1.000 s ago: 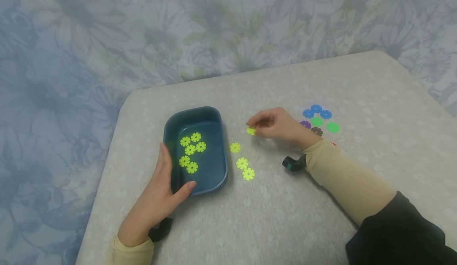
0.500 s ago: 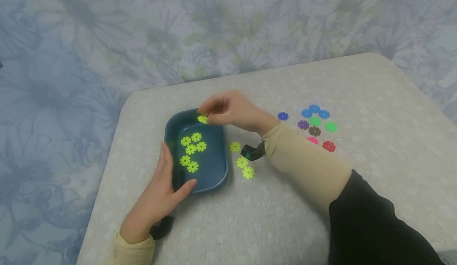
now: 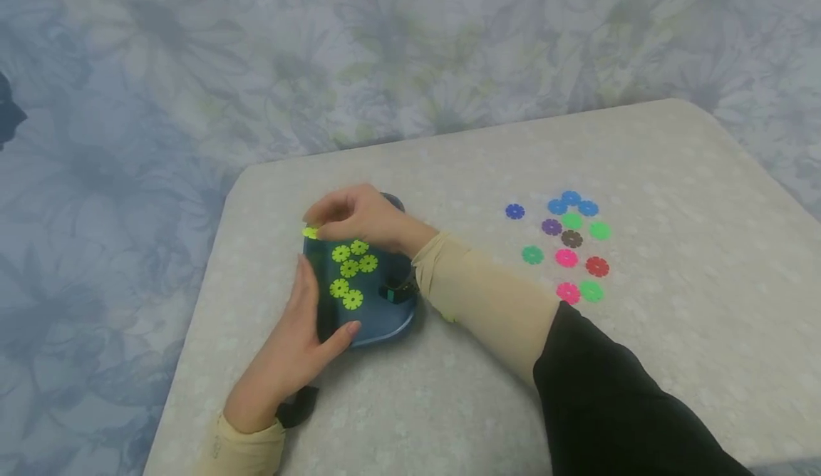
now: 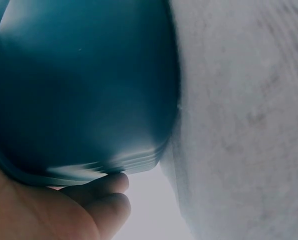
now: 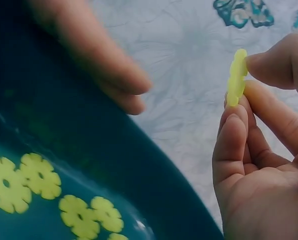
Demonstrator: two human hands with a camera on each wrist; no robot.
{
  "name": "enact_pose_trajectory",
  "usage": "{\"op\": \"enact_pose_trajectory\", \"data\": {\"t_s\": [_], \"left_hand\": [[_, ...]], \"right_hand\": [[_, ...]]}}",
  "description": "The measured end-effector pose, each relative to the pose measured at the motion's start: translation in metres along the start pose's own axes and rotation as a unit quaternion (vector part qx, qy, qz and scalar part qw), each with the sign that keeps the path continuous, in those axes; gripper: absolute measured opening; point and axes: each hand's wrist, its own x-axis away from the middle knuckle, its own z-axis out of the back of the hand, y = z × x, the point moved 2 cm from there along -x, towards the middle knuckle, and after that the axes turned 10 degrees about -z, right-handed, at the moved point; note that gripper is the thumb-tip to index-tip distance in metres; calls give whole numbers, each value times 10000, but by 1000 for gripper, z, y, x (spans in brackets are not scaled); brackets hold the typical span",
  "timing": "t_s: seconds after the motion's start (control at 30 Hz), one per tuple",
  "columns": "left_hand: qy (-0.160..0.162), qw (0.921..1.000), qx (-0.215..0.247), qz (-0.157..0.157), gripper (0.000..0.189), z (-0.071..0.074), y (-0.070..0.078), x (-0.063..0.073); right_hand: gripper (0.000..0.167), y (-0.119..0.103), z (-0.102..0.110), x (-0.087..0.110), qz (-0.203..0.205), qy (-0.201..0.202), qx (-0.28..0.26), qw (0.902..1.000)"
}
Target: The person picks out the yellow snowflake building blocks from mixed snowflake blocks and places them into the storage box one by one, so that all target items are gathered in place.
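Observation:
A dark teal plastic tray (image 3: 385,330) stands on the table, with several yellow notched interlocking discs (image 3: 349,268) lying on its floor. My left hand (image 3: 282,355) holds the tray at its left near corner, thumb over the near rim and fingers along the outer left wall; in the left wrist view those fingers (image 4: 109,205) bend against the tray's outside. Above the tray's left rim, my right hand (image 3: 365,216) pinches one yellow disc (image 5: 237,77) between thumb and fingertips. The right forearm hides part of the tray and most of the yellow discs to its right.
To the right on the patterned tablecloth (image 3: 673,305) lie loose discs of other colours: a dark blue disc (image 3: 515,211), light blue discs (image 3: 571,198), green, purple, brown, red and pink ones. A flowered wall covering (image 3: 410,55) rises behind the table.
My right hand has carried the yellow disc leftward from the table, across the tray to its left rim. The left hand has kept its hold on the tray.

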Motion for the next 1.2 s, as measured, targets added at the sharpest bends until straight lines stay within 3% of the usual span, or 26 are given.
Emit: {"op": "enact_pose_trajectory", "data": {"t_s": [0.3,0.63,1.0,1.2], "left_hand": [[37,9998,-42,-192,118,-1,3,-3],[-30,9999,-136,20,119,-1,2,-3],[83,9998,-167,-38,118,-2,1,1],[61,9999,-156,-27,118,-4,0,1]], "right_hand": [[28,15,-14,-3,-282,62,589,9978],[24,22,-12,0,-372,45,1703,9847],[33,22,-13,1,-518,-33,2783,9591],[33,25,-12,2,-748,170,3443,9357]]}}
